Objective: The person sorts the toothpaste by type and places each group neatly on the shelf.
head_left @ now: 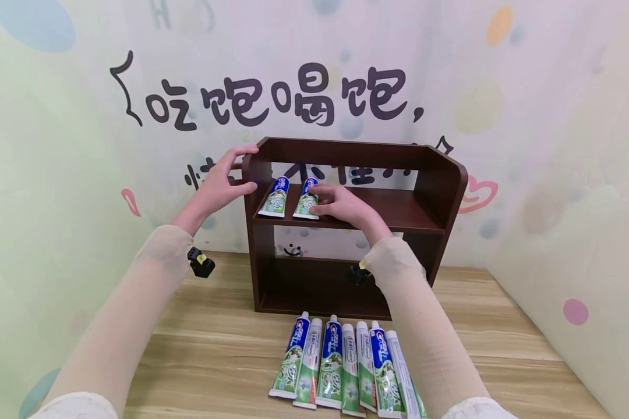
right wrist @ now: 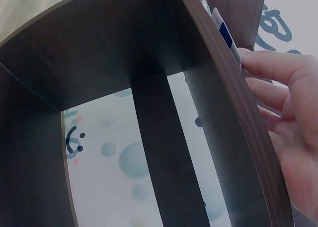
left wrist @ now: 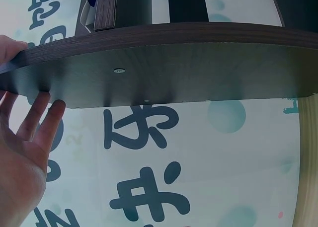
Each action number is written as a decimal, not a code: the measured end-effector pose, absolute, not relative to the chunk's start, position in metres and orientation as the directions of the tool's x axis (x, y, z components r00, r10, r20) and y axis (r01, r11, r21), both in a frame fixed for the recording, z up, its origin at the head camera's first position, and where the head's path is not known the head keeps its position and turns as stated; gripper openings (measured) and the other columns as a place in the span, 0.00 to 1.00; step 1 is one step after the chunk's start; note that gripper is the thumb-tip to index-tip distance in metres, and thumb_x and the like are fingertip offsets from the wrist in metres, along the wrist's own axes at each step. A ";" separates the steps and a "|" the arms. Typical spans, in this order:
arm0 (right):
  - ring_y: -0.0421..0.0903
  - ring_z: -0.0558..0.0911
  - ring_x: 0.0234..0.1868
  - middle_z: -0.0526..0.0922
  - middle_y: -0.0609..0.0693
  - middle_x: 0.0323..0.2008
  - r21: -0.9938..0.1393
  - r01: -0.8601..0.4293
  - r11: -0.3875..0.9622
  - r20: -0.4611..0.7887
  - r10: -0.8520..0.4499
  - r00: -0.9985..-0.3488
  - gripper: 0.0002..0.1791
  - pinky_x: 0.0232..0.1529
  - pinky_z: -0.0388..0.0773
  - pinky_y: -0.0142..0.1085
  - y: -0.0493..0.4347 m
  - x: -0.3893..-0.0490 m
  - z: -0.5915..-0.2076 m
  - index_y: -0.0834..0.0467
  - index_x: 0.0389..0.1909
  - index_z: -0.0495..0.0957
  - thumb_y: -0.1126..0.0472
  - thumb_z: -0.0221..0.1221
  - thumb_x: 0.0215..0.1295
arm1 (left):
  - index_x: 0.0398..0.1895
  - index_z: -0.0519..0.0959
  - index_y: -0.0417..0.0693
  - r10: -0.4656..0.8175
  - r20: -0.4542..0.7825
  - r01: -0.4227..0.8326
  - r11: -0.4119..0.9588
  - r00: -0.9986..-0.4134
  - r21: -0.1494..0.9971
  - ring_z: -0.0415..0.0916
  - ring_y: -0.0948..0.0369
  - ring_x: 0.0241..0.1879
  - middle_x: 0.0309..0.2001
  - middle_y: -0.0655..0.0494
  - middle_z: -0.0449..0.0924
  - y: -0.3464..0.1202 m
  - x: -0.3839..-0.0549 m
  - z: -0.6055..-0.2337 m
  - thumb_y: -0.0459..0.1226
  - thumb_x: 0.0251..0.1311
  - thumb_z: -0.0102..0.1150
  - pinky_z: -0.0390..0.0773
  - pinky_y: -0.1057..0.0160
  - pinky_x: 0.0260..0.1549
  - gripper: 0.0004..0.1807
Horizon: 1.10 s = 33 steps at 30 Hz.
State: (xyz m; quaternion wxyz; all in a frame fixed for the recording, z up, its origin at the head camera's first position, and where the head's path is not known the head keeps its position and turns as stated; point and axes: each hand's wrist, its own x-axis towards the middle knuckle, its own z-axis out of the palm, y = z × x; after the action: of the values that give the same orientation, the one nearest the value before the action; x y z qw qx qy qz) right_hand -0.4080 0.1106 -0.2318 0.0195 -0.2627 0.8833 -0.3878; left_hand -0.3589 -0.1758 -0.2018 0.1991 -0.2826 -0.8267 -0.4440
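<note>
Seems I'm setting a tube (head_left: 304, 205) at the rack's (head_left: 340, 153) ten o'clock.
Left hand (head_left: 216, 185) spread; right hand (head_left: 344, 205) touches tube, pinch unclear; release likely next.

Both arms reach forward, forearms angled inward. Left forearm (head_left: 131, 308) and right forearm (head_left: 424, 320): covered by close-fitting beige sleeves, bare skin from the wrists on. Left hand (head_left: 220, 185): raised slightly above the other, forefinger and thumb spread apart, both pointing to the person's right. Right hand (head_left: 346, 206): back turned upward, fingers bent, thumb and forefinger in a pinch. The hands are apart.
</note>
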 end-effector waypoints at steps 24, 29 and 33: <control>0.51 0.71 0.58 0.67 0.52 0.71 -0.699 -0.451 0.556 0.169 -0.483 -0.859 0.32 0.65 0.71 0.47 0.112 -0.409 -0.232 0.49 0.71 0.67 0.55 0.61 0.66 | 0.72 0.62 0.61 0.286 0.594 0.651 0.462 -0.752 0.602 0.64 0.46 0.67 0.77 0.62 0.55 -0.186 -0.391 -0.215 0.33 0.61 0.63 0.75 0.41 0.61 0.37; 0.51 0.71 0.58 0.68 0.52 0.70 -0.702 -0.450 0.552 0.173 -0.480 -0.860 0.32 0.65 0.70 0.47 0.111 -0.408 -0.232 0.50 0.71 0.67 0.55 0.61 0.66 | 0.72 0.61 0.60 0.285 0.592 0.650 0.458 -0.754 0.607 0.63 0.45 0.68 0.78 0.60 0.55 -0.186 -0.390 -0.215 0.32 0.60 0.63 0.74 0.39 0.61 0.38; 0.51 0.72 0.58 0.68 0.52 0.70 -0.700 -0.452 0.553 0.177 -0.479 -0.860 0.32 0.65 0.70 0.48 0.111 -0.407 -0.231 0.49 0.71 0.68 0.55 0.62 0.66 | 0.72 0.62 0.61 0.285 0.596 0.653 0.460 -0.751 0.602 0.64 0.46 0.67 0.77 0.62 0.55 -0.186 -0.391 -0.215 0.32 0.60 0.63 0.75 0.41 0.61 0.37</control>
State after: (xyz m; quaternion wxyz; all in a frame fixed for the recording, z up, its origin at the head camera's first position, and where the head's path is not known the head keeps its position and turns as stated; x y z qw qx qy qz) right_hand -0.4069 0.1113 -0.2311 0.0171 -0.2640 0.8810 -0.3922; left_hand -0.3909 -0.1860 -0.2151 0.2109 -0.2832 -0.8278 -0.4359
